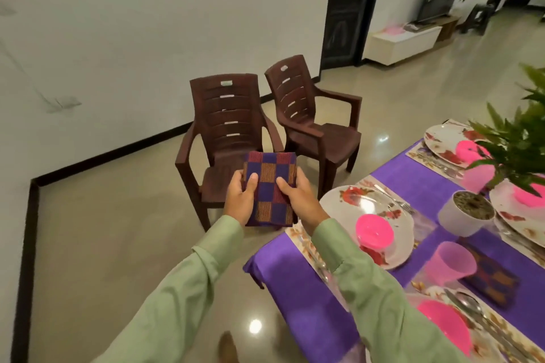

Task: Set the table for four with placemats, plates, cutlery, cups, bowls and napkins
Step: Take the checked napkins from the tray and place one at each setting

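Observation:
A folded checked napkin (269, 180), purple and orange, hangs in the air left of the table, over the floor. My left hand (240, 197) grips its left edge, thumb on top. My right hand (300, 196) grips its right edge the same way. On the purple tablecloth (303, 289) lie floral placemats. A floral plate (348, 203) carries a pink bowl (374, 230), with a fork (393, 199) beside it. A pink cup (451, 259) stands next to another checked napkin (489, 277). A second pink bowl (448, 324) and cutlery (472, 308) sit at the near right.
Two brown plastic chairs (227, 132) (312, 115) stand by the white wall beyond my hands. A potted plant in a white pot (463, 215) occupies the table's middle. More plates (445, 138) and pink bowls sit at the far places. A TV unit (404, 41) lies in the back room.

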A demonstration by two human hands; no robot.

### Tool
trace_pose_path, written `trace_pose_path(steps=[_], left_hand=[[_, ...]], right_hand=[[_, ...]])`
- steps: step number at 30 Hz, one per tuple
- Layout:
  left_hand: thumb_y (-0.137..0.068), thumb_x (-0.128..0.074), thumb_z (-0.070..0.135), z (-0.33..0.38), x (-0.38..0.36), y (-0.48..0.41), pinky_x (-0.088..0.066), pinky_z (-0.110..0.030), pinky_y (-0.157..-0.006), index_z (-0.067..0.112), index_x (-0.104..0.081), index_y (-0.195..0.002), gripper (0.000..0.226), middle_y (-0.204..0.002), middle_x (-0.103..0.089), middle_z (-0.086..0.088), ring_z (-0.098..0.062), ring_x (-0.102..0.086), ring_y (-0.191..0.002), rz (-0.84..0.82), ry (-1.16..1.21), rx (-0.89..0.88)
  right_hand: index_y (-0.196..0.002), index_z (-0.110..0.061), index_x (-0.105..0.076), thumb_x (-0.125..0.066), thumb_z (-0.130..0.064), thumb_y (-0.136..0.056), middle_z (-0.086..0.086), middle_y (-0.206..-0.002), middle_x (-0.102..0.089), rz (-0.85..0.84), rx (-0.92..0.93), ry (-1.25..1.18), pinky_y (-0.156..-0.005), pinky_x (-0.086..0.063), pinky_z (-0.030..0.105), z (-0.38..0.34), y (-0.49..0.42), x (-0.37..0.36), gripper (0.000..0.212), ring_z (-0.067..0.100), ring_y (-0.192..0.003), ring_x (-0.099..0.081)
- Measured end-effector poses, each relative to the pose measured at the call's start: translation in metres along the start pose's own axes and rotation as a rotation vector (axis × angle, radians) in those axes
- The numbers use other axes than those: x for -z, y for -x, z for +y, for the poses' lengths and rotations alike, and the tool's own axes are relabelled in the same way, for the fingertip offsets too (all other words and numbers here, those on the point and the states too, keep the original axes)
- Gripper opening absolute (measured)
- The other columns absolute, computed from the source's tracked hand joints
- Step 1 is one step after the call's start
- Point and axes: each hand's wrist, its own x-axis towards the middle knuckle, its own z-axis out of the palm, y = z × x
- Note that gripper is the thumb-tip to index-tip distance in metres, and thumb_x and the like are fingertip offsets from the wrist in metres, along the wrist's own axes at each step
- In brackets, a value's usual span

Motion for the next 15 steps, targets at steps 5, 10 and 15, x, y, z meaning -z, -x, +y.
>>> trace_pose_path(steps=[5,10,15], left_hand=[[-0.101,-0.050,0.033,-0.008,0.012,-0.093,-0.056,-0.032,-0.082,0.022,-0.053,-0.114,0.018,-0.108,-0.068,0.000,-0.013,-0.068,-0.095,-0.094,0.017,0.012],[-0.100,-0.052,0.015,-0.018,0.036,-0.202,-0.057,-0.038,-0.087,0.009,-0.052,-0.120,0.020,-0.111,-0.067,-0.011,-0.021,-0.067,-0.097,-0.286,0.114,0.052],[-0.097,-0.056,0.010,-0.012,0.055,-0.296,-0.058,-0.028,-0.079,0.012,-0.050,-0.124,0.027,-0.117,-0.067,-0.009,-0.015,-0.068,-0.100,-0.449,0.068,0.055]], right_hand=[[-0.128,-0.019,-0.053,-0.056,-0.018,-0.099,0.001,-0.116,-0.068,0.101,0.023,0.032,-0.089,-0.058,0.035,0.006,-0.083,-0.017,0.029,0.014,-0.103,-0.068],[-0.115,-0.018,-0.061,-0.061,-0.013,-0.096,0.006,-0.112,-0.071,0.384,0.039,0.002,-0.091,-0.056,0.048,0.019,-0.174,-0.053,0.020,0.021,-0.101,-0.069],[-0.117,-0.021,-0.060,-0.060,-0.018,-0.097,0.005,-0.112,-0.071,0.514,0.033,-0.014,-0.090,-0.057,0.050,0.005,-0.240,-0.084,0.020,0.020,-0.100,-0.070]])
